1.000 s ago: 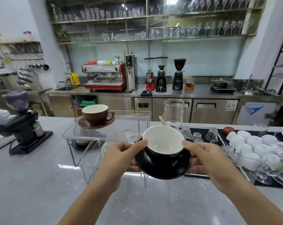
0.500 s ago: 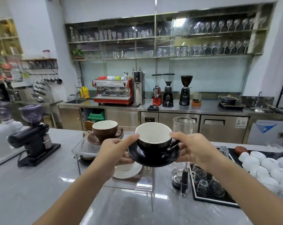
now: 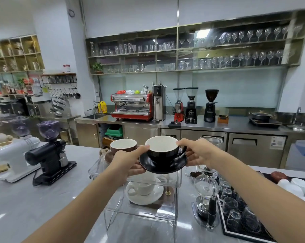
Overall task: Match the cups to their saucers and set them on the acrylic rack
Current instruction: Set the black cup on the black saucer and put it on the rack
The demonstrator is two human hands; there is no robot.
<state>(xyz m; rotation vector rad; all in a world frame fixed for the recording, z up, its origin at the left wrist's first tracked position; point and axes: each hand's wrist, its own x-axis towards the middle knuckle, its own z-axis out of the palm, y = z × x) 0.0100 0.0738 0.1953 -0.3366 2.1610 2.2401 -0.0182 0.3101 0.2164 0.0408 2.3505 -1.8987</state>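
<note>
**Inspector:** Where is the black cup (image 3: 163, 151)?

**Assistant:** Upright on the black saucer (image 3: 163, 165), held between both hands over the right of the top tier of the acrylic rack (image 3: 139, 193). Whether the saucer touches the tier cannot be told.

**Inspector:** The hands?

**Assistant:** The left hand (image 3: 125, 163) grips the saucer's left edge, thumb reaching to the cup's rim. The right hand (image 3: 198, 152) grips the right edge, fingers curled by the handle.

**Inspector:** Other sets?

**Assistant:** A brown cup (image 3: 123, 146) on its brown saucer (image 3: 108, 157) stands on the top tier, just left. A white cup (image 3: 144, 187) on a white saucer (image 3: 148, 197) sits on the tier below.
</note>
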